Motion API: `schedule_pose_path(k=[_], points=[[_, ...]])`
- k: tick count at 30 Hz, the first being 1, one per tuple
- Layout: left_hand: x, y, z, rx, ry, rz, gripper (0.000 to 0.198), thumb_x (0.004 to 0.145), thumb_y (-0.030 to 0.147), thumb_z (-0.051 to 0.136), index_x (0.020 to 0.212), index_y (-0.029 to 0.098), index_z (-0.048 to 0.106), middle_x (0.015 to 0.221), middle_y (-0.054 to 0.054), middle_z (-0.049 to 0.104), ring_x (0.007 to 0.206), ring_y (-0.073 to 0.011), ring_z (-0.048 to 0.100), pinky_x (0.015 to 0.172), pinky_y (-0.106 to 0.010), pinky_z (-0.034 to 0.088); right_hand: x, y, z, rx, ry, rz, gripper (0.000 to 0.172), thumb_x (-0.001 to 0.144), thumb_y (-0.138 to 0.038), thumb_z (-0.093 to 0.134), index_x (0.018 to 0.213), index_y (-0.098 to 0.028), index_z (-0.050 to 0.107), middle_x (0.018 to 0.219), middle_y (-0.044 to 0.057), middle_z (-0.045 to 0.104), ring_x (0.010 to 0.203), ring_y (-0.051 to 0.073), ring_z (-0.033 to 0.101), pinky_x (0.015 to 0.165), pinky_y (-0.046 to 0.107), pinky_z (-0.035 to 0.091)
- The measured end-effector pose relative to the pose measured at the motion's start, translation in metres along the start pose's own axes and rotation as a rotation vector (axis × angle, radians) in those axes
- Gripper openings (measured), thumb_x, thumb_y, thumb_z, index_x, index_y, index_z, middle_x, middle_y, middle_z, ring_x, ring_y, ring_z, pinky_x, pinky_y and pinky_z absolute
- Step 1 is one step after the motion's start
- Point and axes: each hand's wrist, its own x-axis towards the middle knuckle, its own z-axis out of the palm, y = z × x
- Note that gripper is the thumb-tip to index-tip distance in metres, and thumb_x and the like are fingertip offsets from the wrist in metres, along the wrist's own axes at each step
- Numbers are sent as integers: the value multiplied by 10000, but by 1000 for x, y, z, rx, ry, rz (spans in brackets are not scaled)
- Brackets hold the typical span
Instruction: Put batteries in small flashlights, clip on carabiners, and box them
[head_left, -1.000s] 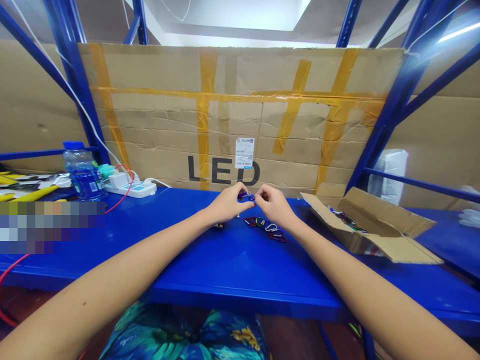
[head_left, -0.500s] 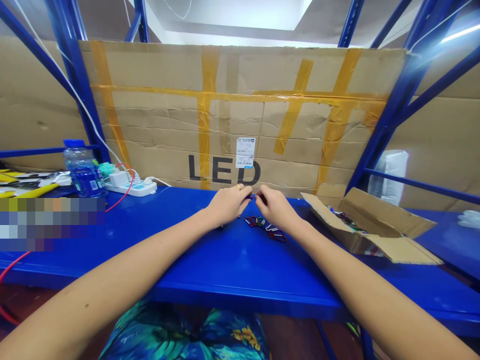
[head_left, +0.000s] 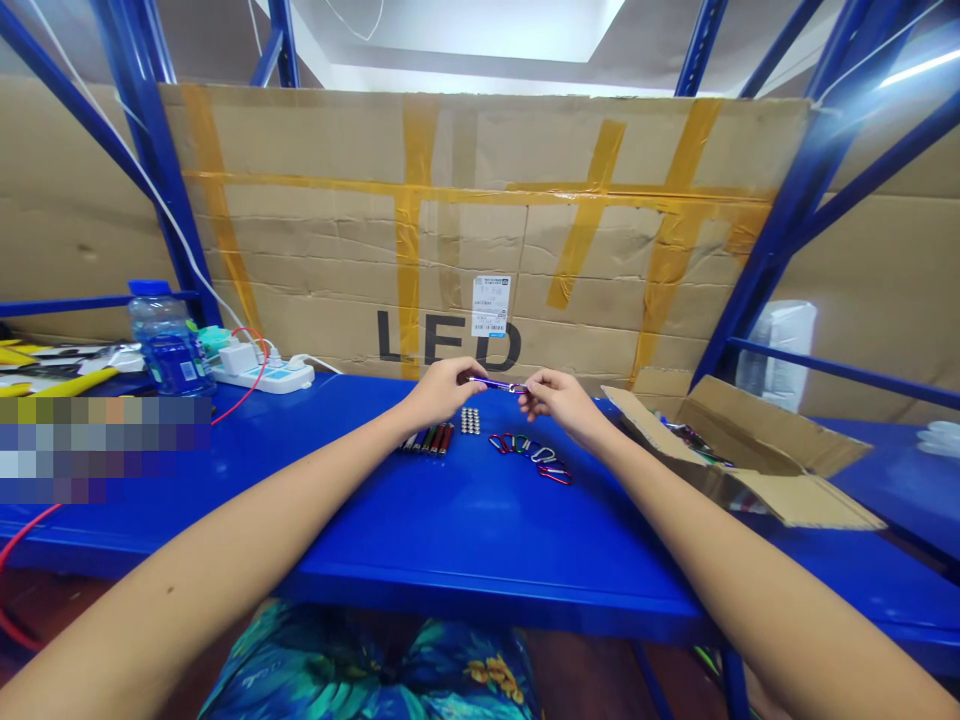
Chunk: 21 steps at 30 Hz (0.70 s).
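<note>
Purple mini flashlight point(head_left: 491, 384) is up in the air just above the bench, held level between both hands, with what looks like a small clip or ring at its right end. Left hand point(head_left: 442, 392) has the left end in a narrow pinch, with the fingers point(head_left: 466, 372) closed around the tube. Right hand point(head_left: 559, 400) has the other end, its fingers point(head_left: 531, 385) pinched narrow right by the clip. Too small to see exactly how that end is joined, tbh.

Right under the hands on the blue steel shelf point(head_left: 480, 540) there's a row of mini flashlights point(head_left: 427, 438) lying side by side in mixed colours, then a neat block of small silver button cells point(head_left: 470, 420) just beside them. Next to that is a loose line of coloured carabiners point(head_left: 529, 453), red, green, blue and silver, with the nearest ones touching each other.

Off to the right sits an open cardboard box point(head_left: 742, 450) with some colourful bits inside point(head_left: 694, 438). Over on the left are a water bottle point(head_left: 169, 345) and a white power strip point(head_left: 262, 378) with a red cable point(head_left: 251, 365) running from it. Behind everything, a taped cardboard sheet point(head_left: 337, 230) printed with "LED" stands against the rack.
</note>
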Motion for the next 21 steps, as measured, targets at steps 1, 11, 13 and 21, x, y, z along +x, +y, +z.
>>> schedule_pose_path(k=[1, 11, 13, 21], points=[[0, 1, 0, -35, 6, -10, 151, 815, 254, 629, 916, 156, 686, 780, -26, 679, 706, -148, 576, 662, -287, 441, -1, -2, 0, 1, -8, -15, 165, 777, -295, 640, 726, -172, 543, 709, 51, 658, 634, 156, 622, 611, 307, 512], [-3, 12, 13, -287, -59, 16, 251, 795, 392, 677, 869, 153, 700, 878, -65, 717, 853, -192, 627, 808, -337, 470, -17, -17, 12, -228, -273, -167, 225, 803, -352, 557, 715, -158, 629, 584, 12, 622, 577, 142, 564, 633, 294, 443], [-1, 12, 13, -468, -35, -66, 420, 826, 532, 609, 963, 143, 686, 972, -106, 719, 928, -222, 639, 840, -359, 477, -15, -14, 12, -228, -219, -140, 208, 792, -338, 537, 706, -164, 614, 505, -18, 558, 502, 129, 520, 550, 272, 402], [4, 1, -6, -1089, -11, -296, 832, 849, 775, 256, 1179, 101, 615, 1149, -199, 677, 1107, -302, 617, 844, -384, 507, -13, -10, 7, -236, -124, -141, 218, 790, -315, 481, 700, -166, 611, 433, -47, 459, 387, 112, 462, 456, 258, 375]])
